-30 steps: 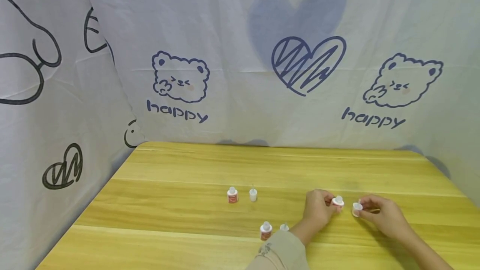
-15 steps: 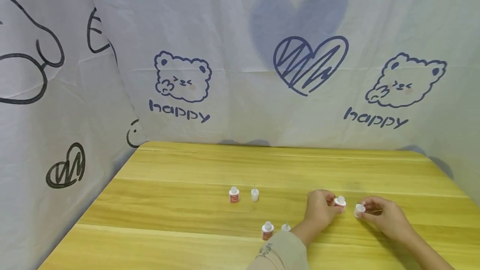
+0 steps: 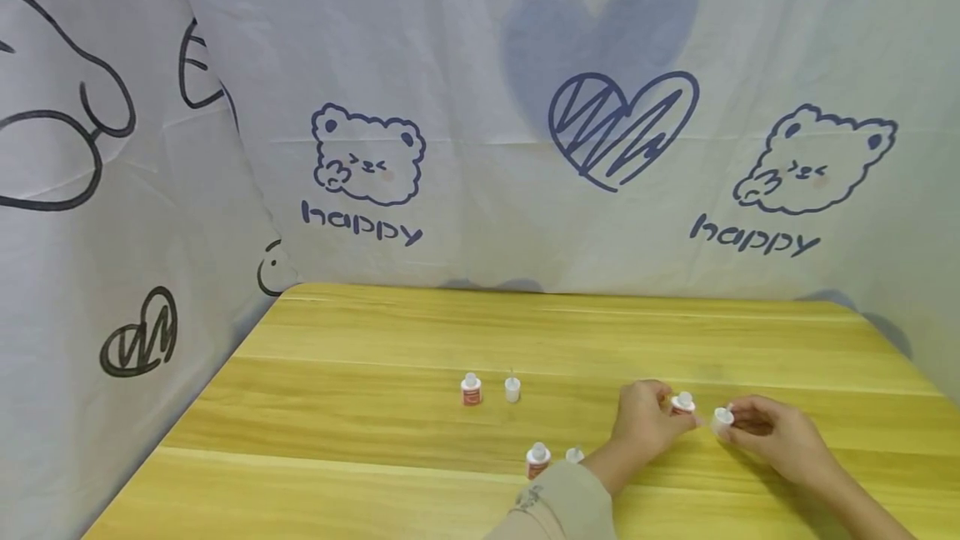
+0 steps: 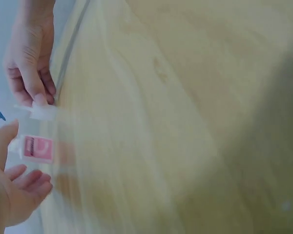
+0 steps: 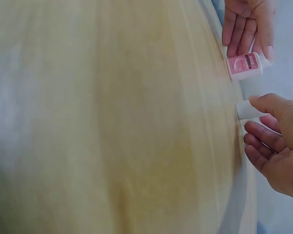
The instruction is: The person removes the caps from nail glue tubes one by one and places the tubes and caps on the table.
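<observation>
A small white glue-type bottle [image 3: 682, 404] with a pink label stands upright and uncapped on the table. My left hand [image 3: 647, 421] is around it, thumb spread away from the label and fingers loosely bent; in the left wrist view a gap shows between the left hand [image 4: 14, 180] and the bottle [image 4: 37, 148]. Just to the right, my right hand [image 3: 776, 436] pinches a white brush cap [image 3: 722, 420], its thin stem pointing up. From the right wrist, the thumb of the right hand [image 5: 281, 136] lies on the cap [image 5: 246, 110], close to the tabletop.
Another open bottle [image 3: 471, 390] and its upturned cap [image 3: 512, 390] stand farther left on the wooden table [image 3: 337, 432]. A third bottle [image 3: 537, 460] and cap [image 3: 574, 455] stand nearer, partly hidden by my left sleeve [image 3: 573, 494]. A printed cloth [image 3: 480, 215] hangs behind.
My left thumb has come away from the bottle and spread toward the cap. The right hand and the cap are nearly where they were; the view has shifted slightly.
</observation>
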Motion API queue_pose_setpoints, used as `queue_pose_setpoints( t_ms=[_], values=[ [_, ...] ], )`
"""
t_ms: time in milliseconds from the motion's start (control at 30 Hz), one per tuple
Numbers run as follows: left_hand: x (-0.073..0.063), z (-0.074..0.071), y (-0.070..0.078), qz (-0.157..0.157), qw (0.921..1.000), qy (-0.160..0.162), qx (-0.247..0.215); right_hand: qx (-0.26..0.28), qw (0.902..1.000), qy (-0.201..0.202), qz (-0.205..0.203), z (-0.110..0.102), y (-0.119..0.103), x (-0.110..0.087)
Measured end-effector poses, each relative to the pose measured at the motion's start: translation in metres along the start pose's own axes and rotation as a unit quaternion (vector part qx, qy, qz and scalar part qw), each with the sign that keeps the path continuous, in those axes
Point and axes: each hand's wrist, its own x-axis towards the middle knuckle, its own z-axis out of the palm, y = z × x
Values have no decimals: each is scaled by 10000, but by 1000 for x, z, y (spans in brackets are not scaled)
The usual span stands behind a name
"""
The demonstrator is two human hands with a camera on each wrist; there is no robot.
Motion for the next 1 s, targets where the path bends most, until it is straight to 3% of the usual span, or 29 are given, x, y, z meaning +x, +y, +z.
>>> queue_pose_setpoints(
  t_ms=[267, 467, 600, 767, 900, 1000],
  values=[
    [-5, -11, 16, -317, 9988, -11, -374, 58, 9995, -264, -153, -4, 3, 0],
    [-10, -29, 27, 285, 9985, -457, 82, -330, 9964, -721, 284, -14, -7, 3],
    [-9, -48, 30, 694, 9956, -550, 308, -458, 9940, -944, 322, -22, -19, 10],
    [-2, -69, 29, 1100, 9922, -341, 472, -617, 9958, -669, -90, -28, -31, 19],
    [5, -85, 27, 1251, 9904, -203, 546, -737, 9960, -133, -492, -27, -41, 25],
    [8, -100, 24, 1449, 9863, -193, 771, -799, 9949, 207, -578, -24, -50, 28]
  ],
)
